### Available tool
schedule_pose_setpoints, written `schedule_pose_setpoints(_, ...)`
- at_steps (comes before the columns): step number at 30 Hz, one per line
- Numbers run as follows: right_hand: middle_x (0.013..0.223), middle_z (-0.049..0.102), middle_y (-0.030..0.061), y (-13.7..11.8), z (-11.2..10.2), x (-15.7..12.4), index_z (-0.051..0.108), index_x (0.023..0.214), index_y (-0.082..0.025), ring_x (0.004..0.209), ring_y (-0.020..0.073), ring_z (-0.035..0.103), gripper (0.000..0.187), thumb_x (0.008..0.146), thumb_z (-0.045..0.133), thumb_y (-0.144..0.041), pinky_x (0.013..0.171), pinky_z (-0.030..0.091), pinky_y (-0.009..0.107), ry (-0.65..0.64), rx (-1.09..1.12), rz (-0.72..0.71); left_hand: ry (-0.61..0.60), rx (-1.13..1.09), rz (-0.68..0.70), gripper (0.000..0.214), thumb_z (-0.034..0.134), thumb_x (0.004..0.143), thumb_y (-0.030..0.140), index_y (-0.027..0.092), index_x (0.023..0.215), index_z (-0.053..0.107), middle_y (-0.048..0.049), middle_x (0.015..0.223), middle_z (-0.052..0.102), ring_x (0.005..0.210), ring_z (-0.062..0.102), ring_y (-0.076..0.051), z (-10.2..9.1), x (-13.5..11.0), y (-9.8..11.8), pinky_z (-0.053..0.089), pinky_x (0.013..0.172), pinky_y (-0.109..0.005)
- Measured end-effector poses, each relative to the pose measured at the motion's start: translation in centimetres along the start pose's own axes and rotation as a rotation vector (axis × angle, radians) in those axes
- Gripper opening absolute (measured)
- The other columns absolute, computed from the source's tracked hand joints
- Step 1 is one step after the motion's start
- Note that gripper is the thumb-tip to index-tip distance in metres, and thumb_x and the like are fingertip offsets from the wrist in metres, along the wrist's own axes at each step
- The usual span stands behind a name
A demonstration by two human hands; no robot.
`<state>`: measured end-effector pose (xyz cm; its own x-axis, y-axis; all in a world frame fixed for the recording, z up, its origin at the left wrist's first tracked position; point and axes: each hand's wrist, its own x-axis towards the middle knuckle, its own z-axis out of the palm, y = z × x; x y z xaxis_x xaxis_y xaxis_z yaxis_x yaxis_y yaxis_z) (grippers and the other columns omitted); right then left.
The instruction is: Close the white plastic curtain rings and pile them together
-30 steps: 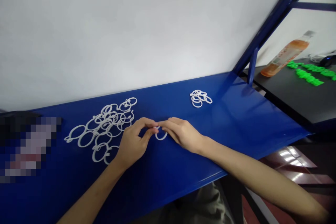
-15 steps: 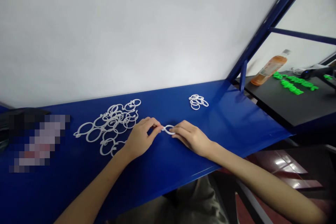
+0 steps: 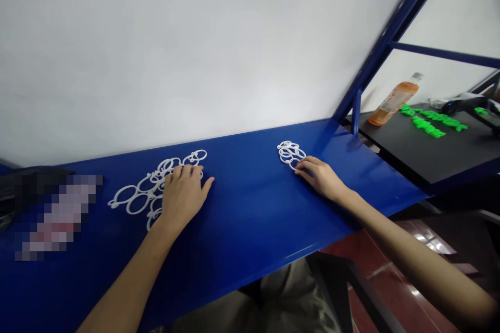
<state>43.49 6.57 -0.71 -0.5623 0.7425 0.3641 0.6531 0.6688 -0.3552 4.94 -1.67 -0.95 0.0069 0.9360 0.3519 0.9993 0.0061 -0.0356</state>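
Observation:
A large spread of linked white plastic rings lies on the blue shelf at the left. My left hand rests flat on the right part of that spread, fingers stretched out. A small heap of white rings lies further right, near the back. My right hand lies low on the shelf with its fingertips touching the near edge of the small heap. Its fingers are extended and I see nothing gripped in them.
A white wall rises behind the shelf. A blue metal post slants up at the right. Beyond it a black table carries an orange drink bottle and green plastic pieces. A blurred patch covers something at the left.
Both hands held one white ring together at the shelf's middle. Now they are apart: the left moved onto the large spread, the right moved to the small heap, and the ring is no longer between them.

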Motion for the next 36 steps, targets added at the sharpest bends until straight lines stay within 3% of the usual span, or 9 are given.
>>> schedule_pose_setpoints(7, 0.105, 0.068, 0.0115, 0.6, 0.3, 0.0, 0.069, 0.102, -0.019, 0.095, 0.0245, 0.065, 0.021, 0.101, 0.052, -0.031, 0.087, 0.055, 0.041, 0.021, -0.058, -0.010, -0.022, -0.045, 0.001, 0.032, 0.043, 0.097, 0.036, 0.019, 0.108, 0.068, -0.0142, 0.106, 0.072, 0.106, 0.056, -0.038, 0.0, 0.1, 0.0, 0.040, 0.088, -0.049)
schedule_pose_setpoints(15, 0.107, 0.065, 0.0119, 0.5, 0.3, 0.3, 0.068, 0.106, -0.019, 0.094, 0.0248, 0.067, 0.021, 0.101, 0.051, -0.031, 0.087, 0.057, 0.043, 0.045, -0.049, 0.022, 0.073, -0.168, 0.036, 0.021, 0.050, 0.096, 0.033, 0.024, 0.102, 0.068, -0.0100, 0.096, 0.076, 0.099, 0.058, -0.034, -0.1, 0.2, 0.2, 0.039, 0.086, -0.049)
schedule_pose_setpoints(20, 0.108, 0.064, 0.0134, -0.4, 0.3, 0.5, 0.068, 0.107, -0.018, 0.097, 0.0264, 0.065, 0.021, 0.100, 0.052, -0.030, 0.087, 0.057, 0.046, 0.109, -0.073, 0.005, 0.173, -0.462, -0.067, 0.018, 0.061, 0.092, 0.038, 0.025, 0.099, 0.070, -0.0076, 0.093, 0.076, 0.093, 0.063, -0.029, -1.5, 0.5, 0.5, 0.044, 0.090, -0.048)
schedule_pose_setpoints(23, 0.109, 0.065, 0.0140, -2.7, 0.5, 1.5, 0.067, 0.111, -0.018, 0.101, 0.0278, 0.063, 0.021, 0.100, 0.052, -0.029, 0.089, 0.056, 0.050, 0.152, -0.040, -0.074, 0.092, -0.910, -0.201, 0.024, 0.069, 0.086, 0.043, 0.026, 0.103, 0.070, -0.0056, 0.098, 0.076, 0.087, 0.068, -0.022, -2.3, 0.6, 0.7, 0.052, 0.081, -0.040)
schedule_pose_setpoints(27, 0.112, 0.066, 0.0134, -7.8, 1.5, 3.9, 0.064, 0.116, -0.017, 0.104, 0.0245, 0.064, 0.023, 0.102, 0.050, -0.029, 0.092, 0.057, 0.046, 0.054, 0.126, -0.239, -0.016, -1.458, -0.288, 0.036, 0.082, 0.074, 0.042, 0.023, 0.102, 0.070, -0.0061, 0.095, 0.076, 0.080, 0.070, -0.019, -2.4, 0.6, 1.1, 0.056, 0.074, -0.034)
schedule_pose_setpoints(29, 0.116, 0.067, 0.0124, -10.4, 2.6, 5.1, 0.061, 0.120, -0.017, 0.106, 0.0229, 0.066, 0.025, 0.102, 0.053, -0.033, 0.093, 0.057, 0.043, -0.016, 0.259, -0.275, -0.025, -1.599, -0.339, 0.039, 0.086, 0.068, 0.042, 0.023, 0.098, 0.071, -0.0043, 0.089, 0.076, 0.077, 0.070, -0.017, -2.1, 0.6, 1.3, 0.057, 0.075, -0.033)
schedule_pose_setpoints(32, 0.118, 0.069, 0.0110, -13.4, 4.9, 6.5, 0.053, 0.125, -0.017, 0.098, 0.0198, 0.069, 0.034, 0.098, 0.061, -0.036, 0.087, 0.058, 0.038, -0.079, 0.496, -0.208, -0.031, -1.701, -0.419, 0.043, 0.090, 0.061, 0.046, 0.025, 0.092, 0.071, -0.0018, 0.083, 0.075, 0.078, 0.070, -0.016, -1.8, 0.5, 1.7, 0.058, 0.074, -0.031)
schedule_pose_setpoints(36, 0.098, 0.072, 0.0044, -15.2, 7.9, 7.1, 0.049, 0.118, -0.020, 0.082, 0.0147, 0.070, 0.024, 0.098, 0.059, -0.029, 0.076, 0.057, 0.031, -0.066, 0.762, -0.065, -0.055, -1.743, -0.429, 0.048, 0.092, 0.055, 0.053, 0.026, 0.089, 0.071, -0.0007, 0.084, 0.075, 0.074, 0.068, -0.015, -1.7, 0.3, 2.1, 0.058, 0.073, -0.031)
